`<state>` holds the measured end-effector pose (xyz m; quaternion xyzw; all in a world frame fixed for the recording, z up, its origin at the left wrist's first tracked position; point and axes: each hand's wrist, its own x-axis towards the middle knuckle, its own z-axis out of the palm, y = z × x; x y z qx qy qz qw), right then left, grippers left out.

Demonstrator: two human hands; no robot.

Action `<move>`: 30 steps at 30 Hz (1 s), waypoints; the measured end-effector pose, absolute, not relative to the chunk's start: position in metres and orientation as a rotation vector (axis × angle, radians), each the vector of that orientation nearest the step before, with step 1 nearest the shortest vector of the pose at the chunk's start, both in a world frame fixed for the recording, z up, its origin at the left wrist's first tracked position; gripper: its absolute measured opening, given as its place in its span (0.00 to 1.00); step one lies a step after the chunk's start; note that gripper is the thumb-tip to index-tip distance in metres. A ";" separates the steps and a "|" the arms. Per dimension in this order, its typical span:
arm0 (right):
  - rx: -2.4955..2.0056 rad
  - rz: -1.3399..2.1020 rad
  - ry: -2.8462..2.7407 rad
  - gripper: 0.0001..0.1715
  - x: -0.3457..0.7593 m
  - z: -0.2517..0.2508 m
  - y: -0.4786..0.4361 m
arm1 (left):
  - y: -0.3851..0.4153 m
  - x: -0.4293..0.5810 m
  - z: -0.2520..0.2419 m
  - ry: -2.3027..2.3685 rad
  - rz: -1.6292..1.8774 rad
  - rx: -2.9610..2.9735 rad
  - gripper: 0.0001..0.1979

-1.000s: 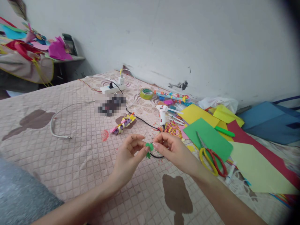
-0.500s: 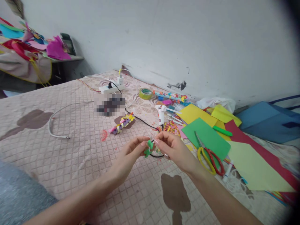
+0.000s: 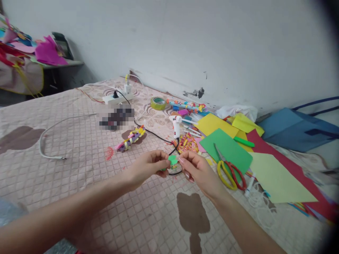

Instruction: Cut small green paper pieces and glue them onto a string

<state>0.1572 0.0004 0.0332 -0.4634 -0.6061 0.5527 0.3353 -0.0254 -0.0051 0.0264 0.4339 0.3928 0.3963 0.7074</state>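
A small green flower-shaped cutout [image 3: 173, 160] is held between the thumb and fingers of my left hand [image 3: 155, 163]. My right hand [image 3: 191, 165] is closed in a pinch at the cutout's right edge. Both hands are just above the quilted cloth, close together. Behind them a white hot glue gun [image 3: 176, 126] stands upright, its black cord running past my fingers. A colourful decorated stick-like piece [image 3: 131, 139] with yellow, purple and pink parts lies to the left of the glue gun.
Scissors [image 3: 231, 173] with yellow and red handles lie on a green sheet [image 3: 227, 150], among yellow, red and pale sheets. Tiny scraps [image 3: 187, 143] are by the glue gun. Farther back are a tape roll [image 3: 158, 103] and a power strip [image 3: 118, 97]. A white cable [image 3: 45, 135] curves left.
The view has shifted, so the table's things appear farther left. The green cutout has turned and now shows a broader face between my fingers. Both hands stay close together.
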 end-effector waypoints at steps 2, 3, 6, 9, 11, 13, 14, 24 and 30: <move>-1.208 1.427 -1.581 0.14 0.162 0.028 -0.003 | 0.000 -0.022 0.025 0.887 0.830 1.022 0.07; -1.201 1.405 -1.588 0.13 0.164 0.025 -0.005 | 0.002 -0.021 0.025 0.892 0.807 1.050 0.07; -1.153 1.259 -1.656 0.14 0.169 0.017 -0.010 | 0.006 -0.017 0.020 0.898 0.747 1.100 0.08; -1.124 1.013 -1.814 0.22 0.172 0.012 -0.014 | 0.008 -0.015 0.014 0.891 0.699 1.112 0.08; -1.126 0.862 -1.906 0.24 0.173 0.012 -0.013 | 0.009 -0.015 0.011 0.881 0.681 1.127 0.09; -1.118 0.776 -1.955 0.23 0.172 0.013 -0.012 | 0.009 -0.015 0.009 0.873 0.681 1.141 0.09; -1.112 0.754 -1.975 0.21 0.172 0.014 -0.011 | 0.009 -0.016 0.008 0.873 0.682 1.146 0.08; -1.092 0.717 -2.055 0.13 0.171 0.019 -0.010 | 0.008 -0.020 0.007 0.879 0.646 1.253 0.07; -1.085 0.587 -2.104 0.11 0.172 0.018 -0.009 | 0.009 -0.019 0.007 0.883 0.638 1.251 0.09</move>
